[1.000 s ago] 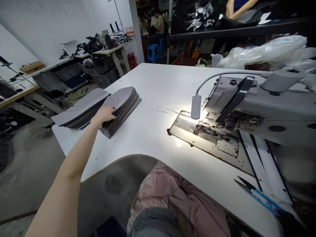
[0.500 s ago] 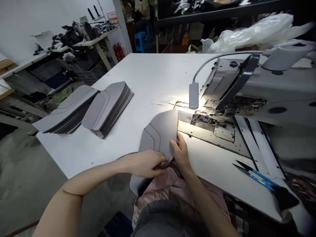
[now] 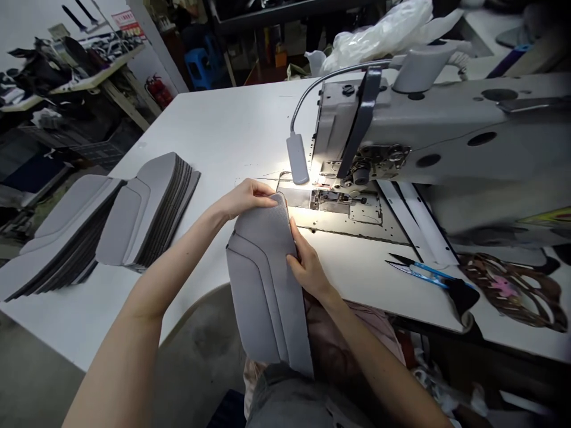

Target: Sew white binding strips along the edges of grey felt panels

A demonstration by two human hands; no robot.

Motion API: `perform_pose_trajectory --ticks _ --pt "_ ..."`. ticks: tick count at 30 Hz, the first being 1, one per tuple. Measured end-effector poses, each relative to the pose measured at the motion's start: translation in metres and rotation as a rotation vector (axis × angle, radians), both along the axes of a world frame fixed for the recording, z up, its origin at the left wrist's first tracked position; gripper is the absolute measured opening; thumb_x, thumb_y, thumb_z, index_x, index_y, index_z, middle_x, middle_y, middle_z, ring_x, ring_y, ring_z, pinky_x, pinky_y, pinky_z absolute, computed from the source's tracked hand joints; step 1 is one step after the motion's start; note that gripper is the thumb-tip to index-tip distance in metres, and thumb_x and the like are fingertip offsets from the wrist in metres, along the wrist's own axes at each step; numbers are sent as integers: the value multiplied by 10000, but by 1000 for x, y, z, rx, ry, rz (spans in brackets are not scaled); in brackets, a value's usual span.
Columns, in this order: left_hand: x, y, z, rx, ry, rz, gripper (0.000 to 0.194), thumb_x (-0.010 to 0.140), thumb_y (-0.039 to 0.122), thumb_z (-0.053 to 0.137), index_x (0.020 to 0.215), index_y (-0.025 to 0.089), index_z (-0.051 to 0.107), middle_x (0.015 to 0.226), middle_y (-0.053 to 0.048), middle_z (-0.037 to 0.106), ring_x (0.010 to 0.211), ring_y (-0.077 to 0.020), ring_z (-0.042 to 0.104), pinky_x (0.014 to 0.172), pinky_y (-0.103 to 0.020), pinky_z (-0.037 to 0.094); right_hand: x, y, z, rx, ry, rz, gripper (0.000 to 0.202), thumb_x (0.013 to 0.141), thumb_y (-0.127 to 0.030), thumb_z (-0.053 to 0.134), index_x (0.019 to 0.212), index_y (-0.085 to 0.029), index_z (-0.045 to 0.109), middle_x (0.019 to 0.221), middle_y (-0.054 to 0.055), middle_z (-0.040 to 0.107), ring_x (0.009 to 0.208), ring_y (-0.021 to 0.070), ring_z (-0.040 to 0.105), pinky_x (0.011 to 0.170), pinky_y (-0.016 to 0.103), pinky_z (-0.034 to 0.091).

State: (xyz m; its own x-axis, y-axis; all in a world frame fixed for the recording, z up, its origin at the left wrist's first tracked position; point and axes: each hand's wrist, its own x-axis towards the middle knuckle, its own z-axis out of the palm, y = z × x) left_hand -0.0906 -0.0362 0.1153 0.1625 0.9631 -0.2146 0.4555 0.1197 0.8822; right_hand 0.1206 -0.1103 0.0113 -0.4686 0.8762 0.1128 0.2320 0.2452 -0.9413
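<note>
A grey padded fabric panel (image 3: 272, 285) with curved stitched lines hangs over the table's front edge toward my lap. My left hand (image 3: 252, 199) pinches its far top corner between thumb and fingers. Along the panel's right edge, my right hand (image 3: 307, 261) grips it, thumb on top and the other fingers partly hidden. Just beyond the panel's top end is the lit needle area of a sewing machine (image 3: 366, 119). The panel lies short of the presser area, apart from it.
Two stacks of similar panels, a nearer stack (image 3: 147, 208) and a farther-left stack (image 3: 66, 232), lie on the white table (image 3: 214, 131). Blue-handled thread snips (image 3: 428, 276) rest at right, beside brown-framed glasses-like item (image 3: 513, 285). A gooseneck lamp (image 3: 298, 157) hangs near the needle.
My left hand has moved from the panel's near end up to its far corner. The panel now shows more of its length, hanging toward me. The view has swung right.
</note>
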Motion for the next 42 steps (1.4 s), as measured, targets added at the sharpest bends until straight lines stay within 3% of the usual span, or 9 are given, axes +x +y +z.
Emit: perform_pose_trajectory --ticks 2,4,7,10,15,24,32,37,42 --pt "2 12 -9 -84 -118 39 286 568 338 867 745 154 737 781 -45 711 725 -189 648 669 -311 527 9 1 3 -3 -134 -3 651 938 -267 391 1583 -255 297 935 44 684 806 219 627 757 350 531" --pt "8 24 -24 -99 -194 120 356 480 276 897 771 147 737 815 -55 729 764 -196 664 710 -325 538 17 0 6 12 -218 -32 587 981 -314 351 1561 -222 354 731 9 597 640 184 551 664 291 471" --pt "23 38 -51 -53 -176 181 385 451 234 894 790 132 741 806 -71 739 798 -217 680 740 -335 540 22 -4 5 9 -209 -56 605 960 -282 399 1556 -184 358 687 -12 512 601 162 483 616 255 420" --pt "38 44 -73 38 -84 135 326 508 263 871 780 124 756 826 -86 750 807 -214 679 744 -315 528 22 -4 2 -43 -198 -57 642 922 -240 467 1552 -176 363 673 -30 468 592 149 443 604 246 406" --pt "44 49 -93 146 74 113 358 572 420 873 771 139 773 827 -90 760 770 -194 662 723 -291 505 22 1 -3 -62 -252 -43 603 913 -177 491 1513 -152 436 663 -32 476 588 138 424 618 255 405" --pt "37 59 -101 132 79 56 428 585 519 851 762 137 774 813 -93 755 733 -185 652 666 -272 515 21 5 -5 -96 -267 -11 586 930 -127 494 1512 -127 423 676 -28 513 593 133 454 609 248 383" --pt "55 74 -102 107 9 84 358 565 387 885 722 126 698 706 -34 679 700 -156 617 682 -272 534 32 14 -3 -85 -295 -33 587 923 -133 478 1508 -113 425 663 -22 534 575 136 458 601 252 394" --pt "73 89 -102 84 90 105 358 531 280 904 649 135 599 670 -28 624 633 -157 582 613 -308 526 43 21 0 -87 -299 -73 573 911 -135 463 1483 -99 460 654 -13 549 555 140 441 607 264 411" --pt "76 93 -103 112 111 127 349 592 237 876 663 161 542 700 -22 623 653 -164 596 645 -333 544 43 24 -1 -84 -280 -91 562 913 -141 450 1474 -103 474 655 -8 564 548 140 440 610 264 420"
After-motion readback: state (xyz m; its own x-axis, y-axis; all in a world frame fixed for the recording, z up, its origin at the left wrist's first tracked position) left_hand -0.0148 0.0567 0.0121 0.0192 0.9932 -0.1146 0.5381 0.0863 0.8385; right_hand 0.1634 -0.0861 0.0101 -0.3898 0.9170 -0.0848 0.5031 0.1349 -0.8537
